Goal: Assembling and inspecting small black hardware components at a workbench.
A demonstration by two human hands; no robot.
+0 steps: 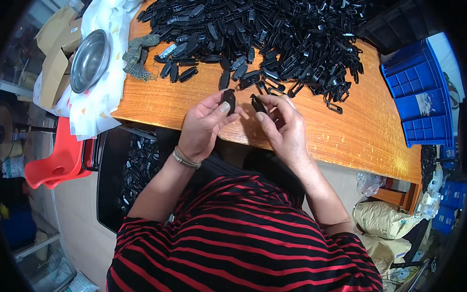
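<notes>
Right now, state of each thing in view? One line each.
Left hand: pinching a small black part, held above the table edge.
Right hand: gripping another black piece, close to the first.
Black parts pile: loose heap across the table.
Steel bowl: upright, looks empty.
Blue bin: at the table's right end, tilted.
Red chair: unoccupied.

The table (201,98) is varnished wood, orange-brown and smooth with a soft shine. The heap of small parts (270,26) on it looks like black plastic, mostly glossy, catching light on its edges. The piece (229,100) in the left hand (202,129) is the same dark plastic. The bowl (89,61) is bare metal, dull-polished. The rag (137,54) is rough grey-green cloth. The crate (419,95) is matt blue plastic, the chair (59,157) smooth red plastic.
</notes>
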